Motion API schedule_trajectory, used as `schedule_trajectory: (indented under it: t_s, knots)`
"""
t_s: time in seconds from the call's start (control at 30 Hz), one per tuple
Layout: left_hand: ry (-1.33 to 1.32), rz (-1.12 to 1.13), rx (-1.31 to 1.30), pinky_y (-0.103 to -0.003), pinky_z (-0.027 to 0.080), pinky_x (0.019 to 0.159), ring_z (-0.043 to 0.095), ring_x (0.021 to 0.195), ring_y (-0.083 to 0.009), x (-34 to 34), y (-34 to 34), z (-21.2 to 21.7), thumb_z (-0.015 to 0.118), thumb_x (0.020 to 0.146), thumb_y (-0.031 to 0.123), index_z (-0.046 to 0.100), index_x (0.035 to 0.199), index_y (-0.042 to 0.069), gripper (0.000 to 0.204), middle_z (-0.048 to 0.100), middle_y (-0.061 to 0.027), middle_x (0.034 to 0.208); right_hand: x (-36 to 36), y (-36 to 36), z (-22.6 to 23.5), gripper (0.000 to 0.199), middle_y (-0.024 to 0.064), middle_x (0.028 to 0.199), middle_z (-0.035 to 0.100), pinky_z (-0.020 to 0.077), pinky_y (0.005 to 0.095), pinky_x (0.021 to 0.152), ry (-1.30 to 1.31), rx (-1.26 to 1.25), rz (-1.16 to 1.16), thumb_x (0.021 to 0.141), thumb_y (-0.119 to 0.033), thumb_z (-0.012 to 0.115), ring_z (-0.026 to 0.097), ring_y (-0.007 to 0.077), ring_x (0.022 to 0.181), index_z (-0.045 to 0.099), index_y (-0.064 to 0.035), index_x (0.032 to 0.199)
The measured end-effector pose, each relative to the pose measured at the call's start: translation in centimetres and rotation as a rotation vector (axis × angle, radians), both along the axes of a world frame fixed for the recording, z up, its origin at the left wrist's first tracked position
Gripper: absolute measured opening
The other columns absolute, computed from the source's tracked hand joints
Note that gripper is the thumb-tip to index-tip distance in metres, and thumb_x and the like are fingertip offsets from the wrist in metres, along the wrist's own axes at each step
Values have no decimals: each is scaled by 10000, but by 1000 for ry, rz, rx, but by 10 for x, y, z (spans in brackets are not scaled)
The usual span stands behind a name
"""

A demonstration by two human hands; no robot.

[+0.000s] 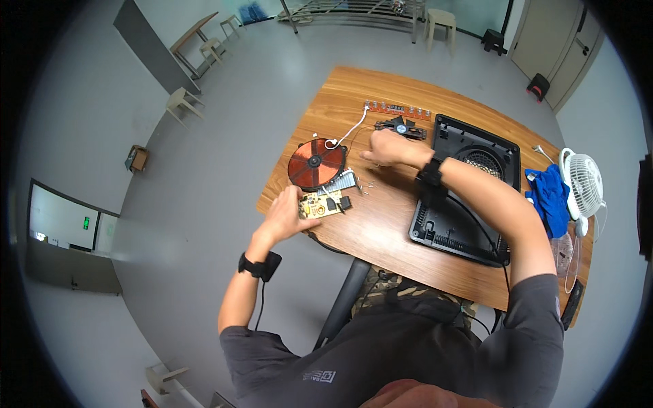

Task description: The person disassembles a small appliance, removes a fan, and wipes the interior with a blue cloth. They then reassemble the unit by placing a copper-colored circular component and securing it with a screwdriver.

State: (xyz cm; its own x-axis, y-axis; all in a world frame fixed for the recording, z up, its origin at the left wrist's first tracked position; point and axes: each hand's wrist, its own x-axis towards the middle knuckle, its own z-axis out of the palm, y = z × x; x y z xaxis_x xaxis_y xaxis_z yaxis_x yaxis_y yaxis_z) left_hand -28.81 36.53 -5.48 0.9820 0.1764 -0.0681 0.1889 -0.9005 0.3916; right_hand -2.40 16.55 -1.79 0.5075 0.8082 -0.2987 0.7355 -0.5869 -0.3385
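My left hand [280, 215] grips the left edge of a yellowish circuit board [317, 206], thumb along its near side. A finned metal heat sink [340, 182] sits at the board's far side, beside a round copper induction coil [316, 163]. My right hand [391, 149] is curled low over the table, just in front of a small black cooling fan [401, 128]. Its fingertips are drawn together, and what they hold, if anything, is too small to make out. Behind the fan lies a narrow orange-red control board [398, 109], with a white cable [355, 129] running towards the coil.
An opened black cooker housing [445, 228] lies under my right forearm. Further right are a blue cloth [547, 197] and a white fan [583, 180]. Loose small wires [367, 185] lie near the heat sink. The wooden table's [340, 81] left edge is close to my left hand.
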Motion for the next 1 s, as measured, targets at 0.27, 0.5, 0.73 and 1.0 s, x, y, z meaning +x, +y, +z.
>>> schedule_trajectory:
  t_s: [0.27, 0.5, 0.73, 1.0]
  knots:
    - [3, -38, 91, -442, 470, 919, 594, 1058, -361, -2, -5, 5, 882, 710, 334, 534, 1171, 21, 657, 629, -167, 1099, 6, 58, -42, 472, 260, 1076, 707, 526, 465, 922, 86, 41, -108, 958, -404, 620, 672, 413, 1046, 725, 55, 993]
    - [-67, -143, 156, -418, 451, 945, 613, 1098, -318, 2, 1, -5, 866, 699, 259, 588, 1120, 39, 551, 674, -131, 1112, 10, 83, -59, 479, 275, 976, 707, 519, 511, 866, 151, 131, -16, 943, -400, 641, 677, 439, 958, 718, 70, 981]
    - [-31, -164, 151, -439, 509, 910, 647, 1033, -341, 12, -2, 4, 855, 688, 239, 616, 1101, 42, 516, 693, -167, 1035, 41, 91, -107, 243, 65, 670, 563, 373, 359, 513, 689, 285, -271, 949, -264, 694, 499, 180, 589, 680, -37, 863]
    - [19, -142, 74, -463, 542, 808, 655, 952, -365, -12, -2, 7, 855, 668, 259, 591, 1035, 36, 505, 692, -169, 967, -1, 68, -44, 167, -69, 672, 432, 226, 278, 508, 1093, 250, -423, 989, -184, 640, 286, 85, 545, 601, -167, 827]
